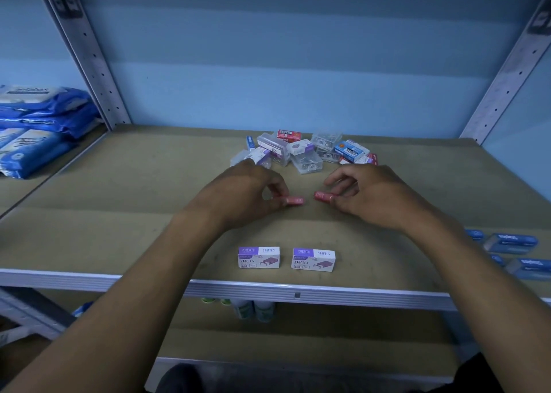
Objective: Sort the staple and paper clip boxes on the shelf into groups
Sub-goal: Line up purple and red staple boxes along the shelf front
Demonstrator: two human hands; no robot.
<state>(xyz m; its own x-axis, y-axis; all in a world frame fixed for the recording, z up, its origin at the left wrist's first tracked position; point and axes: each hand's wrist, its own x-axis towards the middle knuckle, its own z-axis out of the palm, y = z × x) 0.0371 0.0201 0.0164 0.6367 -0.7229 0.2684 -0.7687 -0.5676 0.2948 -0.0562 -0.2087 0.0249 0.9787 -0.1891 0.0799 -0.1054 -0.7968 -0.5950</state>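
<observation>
From the head camera, both forearms reach forward over the front edge of the shelf [89, 202], wrists bent slightly down. The left hand [238, 196] curls its fingers [275, 188] and thumb around a small pink box [293, 200], pinching it at its left end so the right end sticks out. The right hand [369, 196] mirrors it, fingers [340, 181] curled and holding a second pink box [323, 196] by its right end. The two boxes sit low over the board, apart from each other with a short gap between them; whether they touch the board I cannot tell.

Behind the hands, near the back of the shelf, lies a mixed pile [307, 151] of clear plastic clip cases and red, blue and purple-white staple boxes. Near the front edge, two purple-white staple boxes [258, 257] [313, 260] stand side by side, apart. At the right front edge several blue boxes [511, 243] lie in a group, blurred.

Bare board stretches wide to the left of the hands and between the pile and the front pair. Metal uprights [89, 52] frame both back corners. Blue packets [38, 124] are stacked on the neighbouring shelf at left.
</observation>
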